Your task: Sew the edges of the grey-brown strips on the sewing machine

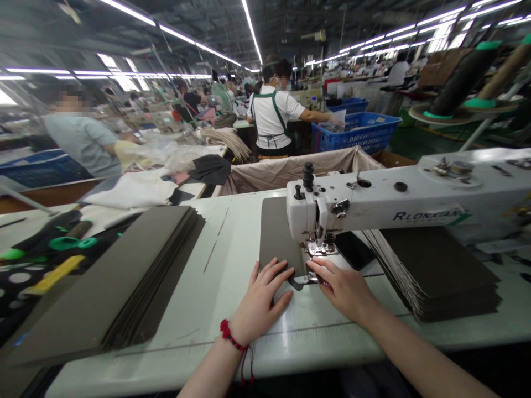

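Note:
A dark grey-brown fabric piece (277, 235) lies flat on the sewing table, running under the presser foot (321, 247) of a white sewing machine (398, 207). My left hand (261, 298), a red bead bracelet on its wrist, lies flat with fingers spread on the near end of the piece. My right hand (342, 287) rests just right of it, fingers stretched toward the foot and touching the near edge of the fabric by the needle plate.
A fanned stack of the same dark pieces (124, 276) lies to the left, another stack (435, 271) sits to the right under the machine arm. Thread cones (464, 77) stand at the far right. Other workers (274, 110) stand beyond, by blue crates (365, 130) and a cloth-lined bin (290, 166).

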{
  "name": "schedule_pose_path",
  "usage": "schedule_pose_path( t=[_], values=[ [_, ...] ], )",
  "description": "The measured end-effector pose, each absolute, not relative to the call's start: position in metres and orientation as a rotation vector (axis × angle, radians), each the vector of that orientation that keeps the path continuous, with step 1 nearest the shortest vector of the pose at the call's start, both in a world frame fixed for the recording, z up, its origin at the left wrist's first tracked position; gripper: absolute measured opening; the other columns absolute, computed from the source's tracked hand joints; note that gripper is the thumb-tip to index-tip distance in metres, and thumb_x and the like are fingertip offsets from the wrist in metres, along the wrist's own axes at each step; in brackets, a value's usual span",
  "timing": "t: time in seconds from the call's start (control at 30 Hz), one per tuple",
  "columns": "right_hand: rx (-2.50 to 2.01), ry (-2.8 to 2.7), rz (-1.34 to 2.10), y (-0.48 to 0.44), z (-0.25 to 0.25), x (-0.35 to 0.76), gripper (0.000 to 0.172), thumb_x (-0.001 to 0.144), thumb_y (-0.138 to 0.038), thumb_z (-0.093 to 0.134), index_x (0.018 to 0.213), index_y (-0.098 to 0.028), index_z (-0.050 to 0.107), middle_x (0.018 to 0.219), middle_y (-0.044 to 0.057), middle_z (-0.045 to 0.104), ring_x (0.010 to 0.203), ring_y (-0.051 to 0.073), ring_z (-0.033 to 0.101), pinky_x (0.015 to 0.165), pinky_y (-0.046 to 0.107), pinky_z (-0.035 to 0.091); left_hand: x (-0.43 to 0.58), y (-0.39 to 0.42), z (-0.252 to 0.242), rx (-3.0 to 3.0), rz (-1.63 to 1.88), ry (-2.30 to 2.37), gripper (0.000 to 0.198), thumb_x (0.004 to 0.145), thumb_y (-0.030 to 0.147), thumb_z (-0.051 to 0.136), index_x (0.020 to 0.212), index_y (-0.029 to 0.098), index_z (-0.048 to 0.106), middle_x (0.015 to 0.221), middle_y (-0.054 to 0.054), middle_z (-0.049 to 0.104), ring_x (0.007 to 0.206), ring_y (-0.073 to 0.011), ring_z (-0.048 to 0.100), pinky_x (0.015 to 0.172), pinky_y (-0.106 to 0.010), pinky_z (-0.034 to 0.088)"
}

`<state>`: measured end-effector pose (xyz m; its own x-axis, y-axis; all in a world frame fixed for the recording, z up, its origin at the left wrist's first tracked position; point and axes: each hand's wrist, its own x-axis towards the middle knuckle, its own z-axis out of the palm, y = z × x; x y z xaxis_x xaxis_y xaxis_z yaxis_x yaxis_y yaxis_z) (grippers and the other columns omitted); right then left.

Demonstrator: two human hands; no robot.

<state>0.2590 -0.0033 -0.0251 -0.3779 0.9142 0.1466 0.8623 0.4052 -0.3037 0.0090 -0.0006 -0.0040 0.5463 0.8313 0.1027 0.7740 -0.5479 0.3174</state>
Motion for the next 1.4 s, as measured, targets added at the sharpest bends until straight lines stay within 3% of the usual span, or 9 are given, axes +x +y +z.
schedule_pose_path(
  t=[0.47, 1.13, 1.27, 1.4],
  values=[
    [-1.534, -2.366, 0.267, -0.003, -0.022, 0.258, 0.058, 0.086, -0.014, 0.049, 0.141, -0.031, 0.042, 0.144, 0.002, 0.047, 0.109, 0.020, 0.061, 0.088, 0.035, 0.051, 0.013, 0.001, -0.010, 2.590, 0.325, 1.426, 0.051, 0.098, 0.038, 0.041, 0.148, 0.033, 0.029, 0.156, -0.003, 0.027, 0.144, -0.0243, 0.021, 0.116, -0.054, 0.015],
    [-1.547, -2.337, 0.271, -0.005, -0.020, 0.256, 0.052, 0.087, -0.018, 0.048, 0.137, -0.029, 0.046, 0.142, 0.000, 0.049, 0.108, 0.021, 0.061, 0.088, 0.035, 0.049, 0.014, -0.002, -0.014, 2.611, 0.430, 1.441, 0.057, 0.097, 0.037, 0.043, 0.150, 0.028, 0.023, 0.156, -0.008, 0.026, 0.144, -0.0254, 0.020, 0.116, -0.054, 0.015],
    [-1.547, -2.328, 0.271, -0.007, -0.017, 0.256, 0.053, 0.085, -0.017, 0.048, 0.137, -0.030, 0.047, 0.142, 0.000, 0.049, 0.109, 0.020, 0.060, 0.090, 0.035, 0.048, 0.014, 0.002, -0.021, 2.625, 0.420, 1.466, 0.067, 0.096, 0.046, 0.042, 0.152, 0.024, 0.013, 0.157, -0.012, 0.021, 0.145, -0.0268, 0.014, 0.114, -0.053, 0.018],
    [-1.552, -2.326, 0.261, -0.008, -0.015, 0.256, 0.052, 0.086, -0.018, 0.048, 0.137, -0.030, 0.047, 0.142, 0.001, 0.049, 0.109, 0.021, 0.060, 0.090, 0.034, 0.048, 0.019, 0.022, -0.020, 2.642, 0.392, 1.537, 0.067, 0.095, 0.053, 0.039, 0.151, 0.021, 0.020, 0.154, -0.013, 0.029, 0.143, -0.0279, 0.022, 0.112, -0.051, 0.022]
  ],
)
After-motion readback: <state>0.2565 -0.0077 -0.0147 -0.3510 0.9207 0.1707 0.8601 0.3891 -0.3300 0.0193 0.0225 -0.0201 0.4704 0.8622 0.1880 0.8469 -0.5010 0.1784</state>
